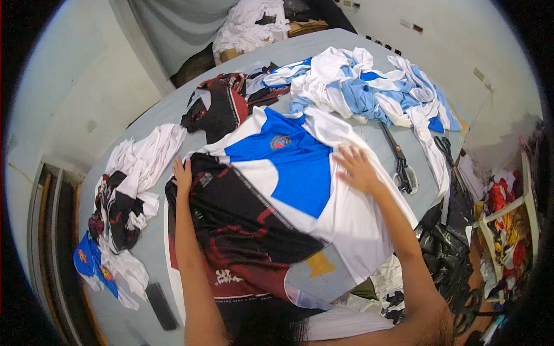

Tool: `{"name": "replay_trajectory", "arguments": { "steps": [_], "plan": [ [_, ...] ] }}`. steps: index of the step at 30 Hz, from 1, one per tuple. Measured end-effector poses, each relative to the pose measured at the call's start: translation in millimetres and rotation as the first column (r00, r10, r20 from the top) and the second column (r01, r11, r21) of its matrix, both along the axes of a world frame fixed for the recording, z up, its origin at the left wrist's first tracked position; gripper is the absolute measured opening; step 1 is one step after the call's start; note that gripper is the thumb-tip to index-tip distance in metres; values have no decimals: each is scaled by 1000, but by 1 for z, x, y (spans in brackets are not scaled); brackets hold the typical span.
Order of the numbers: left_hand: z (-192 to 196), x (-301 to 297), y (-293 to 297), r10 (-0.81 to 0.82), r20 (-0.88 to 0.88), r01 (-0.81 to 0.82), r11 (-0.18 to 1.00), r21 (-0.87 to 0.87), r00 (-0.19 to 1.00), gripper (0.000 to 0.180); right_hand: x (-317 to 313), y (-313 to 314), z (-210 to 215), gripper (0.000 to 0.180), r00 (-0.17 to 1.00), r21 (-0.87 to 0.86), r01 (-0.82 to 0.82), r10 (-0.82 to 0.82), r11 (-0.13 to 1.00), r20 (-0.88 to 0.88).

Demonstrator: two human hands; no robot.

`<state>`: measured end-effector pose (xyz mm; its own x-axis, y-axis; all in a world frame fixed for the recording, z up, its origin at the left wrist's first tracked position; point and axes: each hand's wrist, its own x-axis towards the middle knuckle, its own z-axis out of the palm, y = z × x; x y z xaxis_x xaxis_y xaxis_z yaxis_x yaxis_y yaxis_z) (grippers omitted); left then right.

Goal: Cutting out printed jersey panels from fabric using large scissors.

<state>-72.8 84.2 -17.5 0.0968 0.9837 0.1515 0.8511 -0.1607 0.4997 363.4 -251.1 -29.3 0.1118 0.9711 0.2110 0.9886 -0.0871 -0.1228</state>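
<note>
From where I stand, a metal-framed rack (51, 248) is at the far left, beside the pale grey table (164, 112). On the table's left side sprawls a heap of white and dark cloth (153, 147), with a blue piece bearing bright emblems (88, 255) at its near end. Just right of that, close to the near edge, lies a flat black rectangular object (162, 305). Toward the far side sits a tangle of black and dark red cloth (222, 106), and right of it a bigger pile of white and light blue garments (352, 95) crowds up to the work. Right of the work lie black-handled scissors (397, 155), near the right forearm; a second pair (444, 149) rests at the table's right edge. Beyond that edge are black plastic (441, 245) and a rack of colourful scraps (511, 230).

In the middle, a black and dark red piece (242, 207) partly overlaps a blue and white one (303, 164). The left hand (182, 175) rests at the dark piece's far left edge, fingers reaching forward; I can't tell whether they pinch it. The right hand (358, 169) lies flat, fingers spread, on the white part of the other, right of its blue panel.
</note>
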Motion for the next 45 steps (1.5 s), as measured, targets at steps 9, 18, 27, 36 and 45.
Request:
{"name": "replay_trajectory", "arguments": {
  "steps": [9, 18, 27, 36, 45],
  "plan": [
    [35, -29, -347, -25, -280, -99, 903, -419, 960, 87, -52, -20, 29, 58, 984, 186, -95, 121, 978, -132],
    [-16, -67, -338, 228, -491, -263, 965, -3, 841, 67, -38, -48, 26, 58, 995, -96, -66, 58, 993, -84],
    [-3, -147, -59, 127, -467, -89, 991, 102, 875, 51, -22, 13, 15, 51, 999, -24, -43, 43, 999, -16],
    [14, 55, -290, -595, -343, 672, 719, 177, 727, 74, -58, -80, 45, 56, 930, -11, -196, 183, 980, -320],
    [35, -51, -341, -475, -412, 358, 873, -331, 778, 111, 85, -127, 11, 41, 935, 300, 349, -307, 888, -178]
  ]
}}
